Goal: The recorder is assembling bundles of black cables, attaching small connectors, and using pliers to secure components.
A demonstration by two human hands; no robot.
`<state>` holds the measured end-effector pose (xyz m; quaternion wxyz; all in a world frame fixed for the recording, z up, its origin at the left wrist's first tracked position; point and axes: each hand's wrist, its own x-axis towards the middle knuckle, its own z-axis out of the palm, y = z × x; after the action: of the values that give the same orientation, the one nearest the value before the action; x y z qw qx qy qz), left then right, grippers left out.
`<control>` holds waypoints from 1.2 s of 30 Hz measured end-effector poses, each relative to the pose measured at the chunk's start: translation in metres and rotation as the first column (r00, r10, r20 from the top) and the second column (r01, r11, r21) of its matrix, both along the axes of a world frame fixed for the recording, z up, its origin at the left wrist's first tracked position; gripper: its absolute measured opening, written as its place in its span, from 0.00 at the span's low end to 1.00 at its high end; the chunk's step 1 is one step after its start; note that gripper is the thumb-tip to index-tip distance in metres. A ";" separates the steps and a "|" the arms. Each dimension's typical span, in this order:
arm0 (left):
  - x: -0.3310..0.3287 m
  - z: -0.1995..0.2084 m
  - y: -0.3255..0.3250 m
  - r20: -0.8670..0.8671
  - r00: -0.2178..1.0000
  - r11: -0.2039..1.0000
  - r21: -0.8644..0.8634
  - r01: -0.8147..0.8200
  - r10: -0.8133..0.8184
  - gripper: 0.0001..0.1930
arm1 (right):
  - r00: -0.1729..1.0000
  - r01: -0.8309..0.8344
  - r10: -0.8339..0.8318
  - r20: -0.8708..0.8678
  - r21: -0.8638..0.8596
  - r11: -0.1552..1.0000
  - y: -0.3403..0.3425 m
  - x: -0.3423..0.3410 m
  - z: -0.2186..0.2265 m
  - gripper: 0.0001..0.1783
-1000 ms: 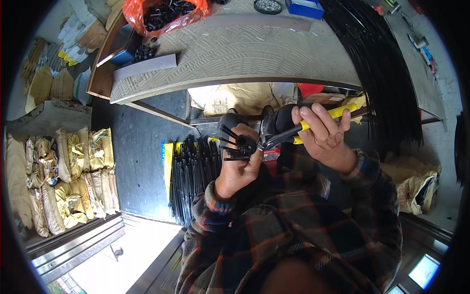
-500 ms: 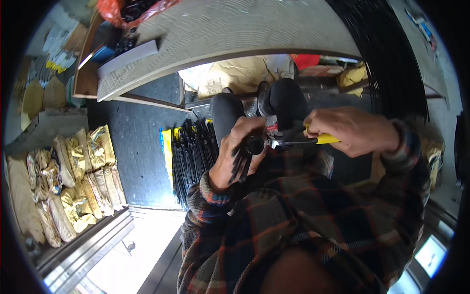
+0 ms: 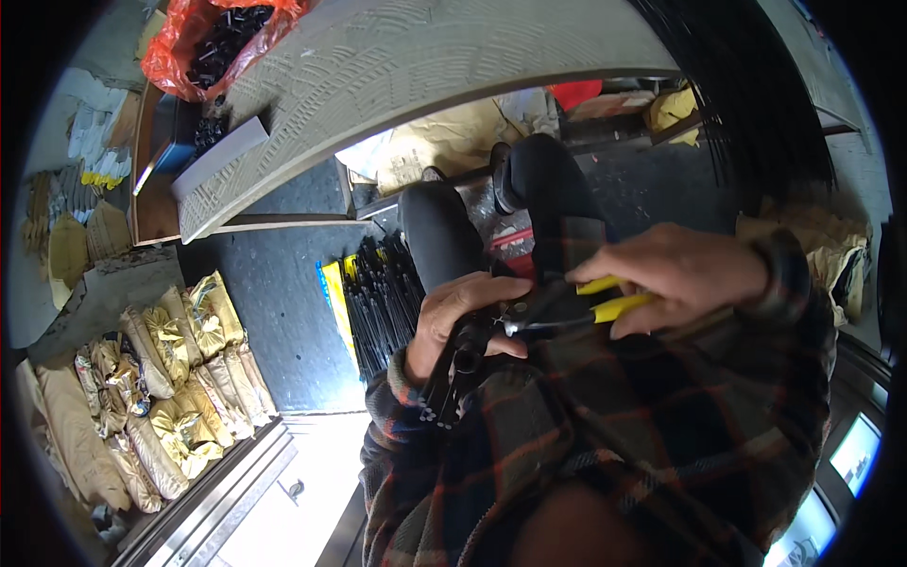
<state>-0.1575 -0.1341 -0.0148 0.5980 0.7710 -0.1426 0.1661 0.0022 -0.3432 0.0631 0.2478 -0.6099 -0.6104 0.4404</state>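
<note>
My left hand is closed around a black umbrella frame, a bundle of thin ribs about a round central tube. Small silvery ends show at the bundle's lower end. My right hand grips a pair of pliers with yellow handles, which stand spread apart. The pliers' metal jaws reach the frame beside my left fingers; whether they bite on anything is too small to tell. Both hands are over my lap. To the left of my legs a stack of similar black frames lies on yellow and blue packaging.
A grey patterned table spans the far side. On it are an orange-red bag of small black parts and a wooden tray. Long black rods hang over its right side. Paper-wrapped packages lie at left.
The pliers' handles have spread apart, and my right fingers have opened with them. My left hand has tilted the frame, its lower end now toward my body. The view has shifted slightly.
</note>
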 end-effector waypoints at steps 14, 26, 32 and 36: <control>0.003 -0.002 0.006 0.014 0.974 0.971 -0.067 0.228 -0.227 0.28 | 0.979 -0.028 0.009 -0.204 -0.093 0.995 -0.004 0.012 -0.033 0.29; -0.010 0.006 -0.008 -0.284 0.930 0.971 0.007 -0.239 0.231 0.31 | 0.613 -0.038 -0.308 0.727 0.417 0.908 0.022 0.001 -0.021 0.17; -0.008 0.005 -0.007 -0.292 0.909 0.939 -0.085 -0.333 0.296 0.31 | 0.582 -0.085 -0.339 0.740 0.469 0.879 0.034 0.009 -0.029 0.13; -0.007 0.005 -0.005 -0.319 0.896 0.936 -0.062 -0.346 0.310 0.31 | 0.609 -0.075 -0.289 0.739 0.417 0.906 0.035 0.012 -0.025 0.14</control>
<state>-0.1645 -0.1389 -0.0095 0.6203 0.7637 0.0935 0.1521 0.0145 -0.3085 0.0382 0.1028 -0.7108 -0.6954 -0.0250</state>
